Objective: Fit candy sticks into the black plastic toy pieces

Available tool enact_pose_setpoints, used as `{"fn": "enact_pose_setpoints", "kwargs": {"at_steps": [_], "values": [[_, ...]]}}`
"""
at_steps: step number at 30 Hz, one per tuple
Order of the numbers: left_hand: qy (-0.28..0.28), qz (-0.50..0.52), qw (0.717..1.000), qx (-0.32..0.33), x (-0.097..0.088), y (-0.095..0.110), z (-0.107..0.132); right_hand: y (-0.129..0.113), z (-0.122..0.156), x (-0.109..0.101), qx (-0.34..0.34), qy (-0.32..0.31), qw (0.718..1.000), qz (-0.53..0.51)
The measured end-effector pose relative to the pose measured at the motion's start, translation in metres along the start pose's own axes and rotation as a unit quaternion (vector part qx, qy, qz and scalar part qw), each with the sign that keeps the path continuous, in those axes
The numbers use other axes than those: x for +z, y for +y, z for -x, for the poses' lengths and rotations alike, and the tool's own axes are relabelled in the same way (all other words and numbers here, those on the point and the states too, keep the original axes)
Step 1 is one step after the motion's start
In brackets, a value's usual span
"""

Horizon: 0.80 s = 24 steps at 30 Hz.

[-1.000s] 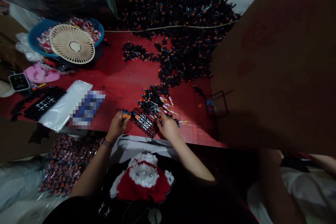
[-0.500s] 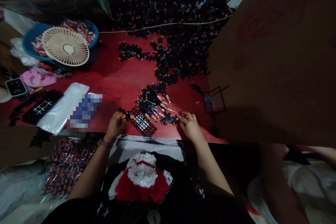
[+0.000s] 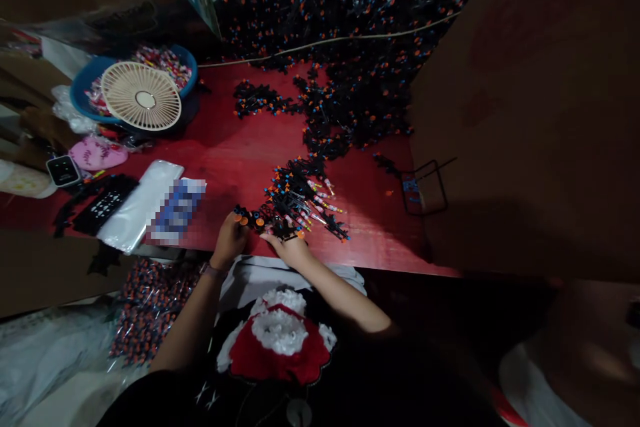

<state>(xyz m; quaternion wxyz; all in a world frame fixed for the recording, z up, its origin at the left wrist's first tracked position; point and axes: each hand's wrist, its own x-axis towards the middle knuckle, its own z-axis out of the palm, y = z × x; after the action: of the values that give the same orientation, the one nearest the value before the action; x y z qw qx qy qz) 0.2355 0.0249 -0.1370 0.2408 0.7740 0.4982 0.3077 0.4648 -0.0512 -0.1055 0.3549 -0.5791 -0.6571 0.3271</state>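
My left hand is closed on the left end of a black plastic frame with orange round pieces, at the near edge of the red table. My right hand lies on the frame's right part, palm partly up, with its fingers curled around the frame and a small orange piece at the fingertips. Just beyond the hands lies a small heap of black parts with orange, blue and pink bits.
A big pile of black parts covers the far table. At the left are a blue basin with a beige fan grille, a clear plastic bag, a black tray. A tall brown board stands at the right. Bagged parts lie below.
My right hand came back from the loose parts at the right to the frame and now covers its right part. My left hand stayed on the frame's left end.
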Motion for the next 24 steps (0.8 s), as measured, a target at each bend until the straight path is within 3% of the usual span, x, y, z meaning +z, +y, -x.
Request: {"fn": "enact_pose_setpoints", "kwargs": {"at_steps": [3, 9, 14, 20, 24], "values": [[-0.003, 0.0, 1.0, 0.002, 0.0, 0.001, 0.0, -0.003, -0.008, 0.018, 0.009, -0.008, 0.998, 0.054], [0.005, 0.015, 0.999, 0.036, 0.0, 0.009, -0.001, -0.011, -0.014, 0.013, -0.028, -0.049, 0.99, 0.131], [0.004, 0.008, 1.0, 0.029, -0.001, 0.013, -0.002, -0.019, -0.026, 0.011, -0.003, -0.088, 0.987, 0.138], [-0.008, 0.009, 0.998, 0.06, 0.002, 0.013, -0.001, -0.009, -0.015, 0.005, 0.01, -0.076, 0.986, 0.148], [-0.02, 0.001, 0.999, 0.048, 0.003, 0.008, 0.0, -0.019, -0.012, 0.011, -0.012, -0.119, 0.974, 0.194]]}}
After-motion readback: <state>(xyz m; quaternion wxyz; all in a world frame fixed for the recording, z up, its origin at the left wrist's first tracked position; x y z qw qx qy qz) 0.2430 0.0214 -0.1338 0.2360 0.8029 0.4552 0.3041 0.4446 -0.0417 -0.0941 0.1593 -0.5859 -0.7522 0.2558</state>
